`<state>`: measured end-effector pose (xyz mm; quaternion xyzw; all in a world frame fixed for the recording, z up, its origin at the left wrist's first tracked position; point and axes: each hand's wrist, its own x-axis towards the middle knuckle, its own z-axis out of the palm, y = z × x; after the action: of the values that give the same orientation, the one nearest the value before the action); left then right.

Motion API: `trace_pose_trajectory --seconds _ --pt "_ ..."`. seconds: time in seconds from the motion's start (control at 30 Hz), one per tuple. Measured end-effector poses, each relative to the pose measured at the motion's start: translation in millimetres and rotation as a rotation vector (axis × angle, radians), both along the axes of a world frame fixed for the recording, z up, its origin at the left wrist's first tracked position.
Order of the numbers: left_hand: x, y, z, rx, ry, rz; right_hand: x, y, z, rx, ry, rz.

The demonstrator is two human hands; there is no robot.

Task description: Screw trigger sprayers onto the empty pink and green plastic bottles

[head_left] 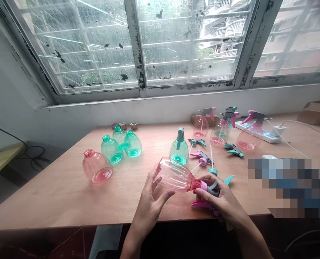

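Note:
A clear pink bottle [174, 175] lies sideways above the table's front part, its neck pointing right. My left hand [152, 196] cups its base end, fingers behind and thumb below. At the neck, my right hand [220, 198] grips a grey trigger spray head [213, 189]. The head's pink collar [203, 185] sits on the bottle's mouth; whether it is threaded I cannot tell. Under and beside my right hand lie a pink trigger [201, 204] and a teal trigger [228, 180], partly hidden. Just behind stands a green bottle [179, 149] with a spray head on.
Open green bottles [112, 151] and a pink one [96, 167] stand at left. Loose spray heads [201, 157] lie at centre right. Pink bottles with heads [249, 135] stand behind, near a white power strip [259, 132]. Far right is a cardboard box [315, 112].

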<state>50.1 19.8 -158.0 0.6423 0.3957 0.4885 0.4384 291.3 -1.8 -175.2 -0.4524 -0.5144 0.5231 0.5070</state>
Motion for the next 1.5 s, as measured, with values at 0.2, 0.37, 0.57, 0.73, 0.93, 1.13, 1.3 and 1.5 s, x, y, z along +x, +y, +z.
trace_pose_trajectory --seconds 0.2,0.37,0.57,0.73,0.93,1.13,1.3,1.5 --pt "-1 1 -1.5 0.029 0.017 0.003 0 -1 2.7 0.001 -0.003 0.005" --pt "0 0 -0.1 0.029 0.035 0.003 1 -1 1.7 0.016 -0.045 0.002" --pt "0 -4 1.2 0.011 0.059 0.010 0 0 1.5 0.009 -0.004 0.015" --pt "1 -4 3.5 -0.014 0.070 -0.001 -1 -2 4.2 -0.006 0.027 0.013" --pt "2 -5 7.2 -0.035 0.052 -0.020 0 -1 4.4 0.012 0.020 0.016" --pt "2 -4 6.6 -0.044 0.053 -0.018 -4 -2 7.0 0.015 0.024 -0.028" --pt "3 -4 6.8 -0.051 0.058 -0.024 -8 -4 10.7 0.028 0.003 -0.083" --pt "3 -4 7.2 -0.047 0.071 -0.025 -6 -4 7.7 0.024 -0.028 -0.092"
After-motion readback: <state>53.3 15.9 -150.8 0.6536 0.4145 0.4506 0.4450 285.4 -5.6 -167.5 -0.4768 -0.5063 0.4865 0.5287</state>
